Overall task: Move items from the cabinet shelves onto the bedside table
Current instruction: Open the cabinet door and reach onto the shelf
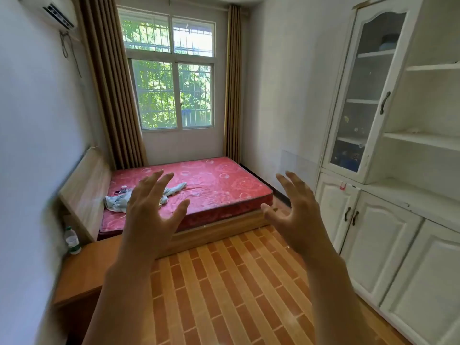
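My left hand [151,210] and my right hand [296,207] are both raised in front of me over the floor, fingers spread, holding nothing. The white cabinet [410,170] stands along the right wall, with open shelves [423,140] and a glass door [361,95]. Behind the glass I make out a blue round item [388,42] on the top shelf and small dark items [348,155] at the bottom. The wooden bedside table [84,267] is at the lower left by the wall, with a clear plastic bottle [72,241] standing at its back.
A bed with a red mattress [199,188] fills the far end under the window; a crumpled light cloth [119,200] and a small item lie on it. Brick-patterned floor [224,295] runs between table and cabinet. Lower cabinet doors [378,245] are closed.
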